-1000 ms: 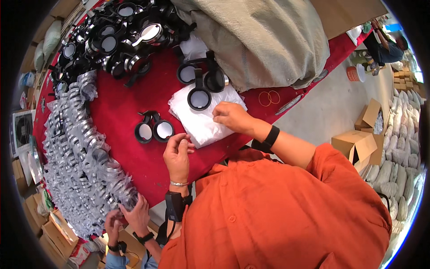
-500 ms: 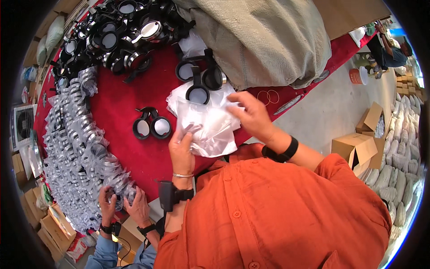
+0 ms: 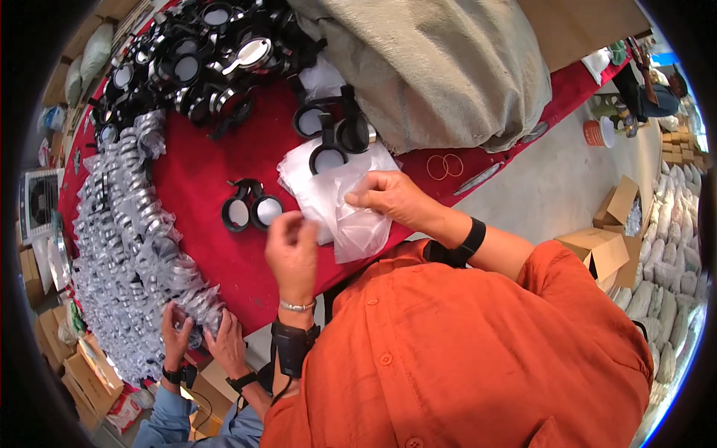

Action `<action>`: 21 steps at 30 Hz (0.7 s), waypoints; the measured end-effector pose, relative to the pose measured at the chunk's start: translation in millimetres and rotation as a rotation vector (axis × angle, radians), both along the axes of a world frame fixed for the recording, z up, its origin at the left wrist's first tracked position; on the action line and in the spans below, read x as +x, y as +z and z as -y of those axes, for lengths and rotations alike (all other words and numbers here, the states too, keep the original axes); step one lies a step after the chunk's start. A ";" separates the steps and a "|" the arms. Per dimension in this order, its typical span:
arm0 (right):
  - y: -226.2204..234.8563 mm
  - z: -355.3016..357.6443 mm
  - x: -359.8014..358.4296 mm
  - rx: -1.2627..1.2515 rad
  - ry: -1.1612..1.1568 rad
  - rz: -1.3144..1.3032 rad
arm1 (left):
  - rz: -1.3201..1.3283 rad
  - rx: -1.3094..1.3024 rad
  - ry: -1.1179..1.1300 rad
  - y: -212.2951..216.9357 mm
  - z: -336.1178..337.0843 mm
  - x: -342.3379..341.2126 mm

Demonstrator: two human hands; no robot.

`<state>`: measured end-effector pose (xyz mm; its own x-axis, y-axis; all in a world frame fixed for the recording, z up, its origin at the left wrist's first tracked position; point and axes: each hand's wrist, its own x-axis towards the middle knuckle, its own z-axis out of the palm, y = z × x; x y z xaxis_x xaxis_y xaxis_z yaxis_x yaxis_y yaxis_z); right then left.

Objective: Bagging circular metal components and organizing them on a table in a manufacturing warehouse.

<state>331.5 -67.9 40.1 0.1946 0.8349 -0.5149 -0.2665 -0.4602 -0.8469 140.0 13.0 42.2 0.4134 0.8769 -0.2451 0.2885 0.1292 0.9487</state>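
Observation:
My right hand [image 3: 388, 198] pinches the upper edge of a clear plastic bag [image 3: 362, 235], which hangs over a stack of similar flat bags [image 3: 302, 168]. To its left is my left hand [image 3: 293, 250], slightly blurred, thumb and fingers apart, with nothing seen in it. Just beyond that hand, two black round-framed pieces with pale discs [image 3: 267, 211] lie side by side on the red cloth. Another black round piece with a handle [image 3: 328, 159] rests on the bag stack, beside two more such pieces [image 3: 352, 133].
A heap of black round pieces [image 3: 187, 69] covers the far left. Rows of bagged pieces [image 3: 123, 254] run down the left side, where another person's hands [image 3: 224, 347] work. A large woven sack [image 3: 448, 75] stands at the back. Two rubber bands [image 3: 444, 166] lie right of the bags.
My left hand has come off the bags and moved slightly left. My right hand has closed on one bag and drawn it nearer, over the stack.

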 end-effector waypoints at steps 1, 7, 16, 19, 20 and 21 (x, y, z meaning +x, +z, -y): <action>-1.4 -3.7 -7.7 0.055 0.010 -0.029 | 0.035 -0.103 -0.084 10.5 2.3 10.9; 5.2 -9.8 2.4 0.054 -0.120 -0.305 | 0.281 -0.252 -0.075 2.7 6.7 13.8; 39.6 -13.5 26.2 0.325 -0.177 -0.148 | 0.343 -0.282 0.059 -13.3 -2.8 3.6; 38.4 -13.7 33.0 0.210 0.550 0.743 | 0.189 -0.227 0.045 -5.5 -5.2 5.7; 36.9 -11.6 33.0 0.060 0.701 1.024 | 0.186 -0.228 0.045 -6.6 -6.0 5.9; 29.2 -10.8 31.6 0.064 0.691 1.033 | 0.084 -0.002 0.007 -11.1 -7.1 5.6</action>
<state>363.1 -57.1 69.2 -0.0057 0.9415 -0.3370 0.8187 -0.1891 -0.5422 145.6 20.1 31.1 0.4262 0.8796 -0.2114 0.2071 0.1326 0.9693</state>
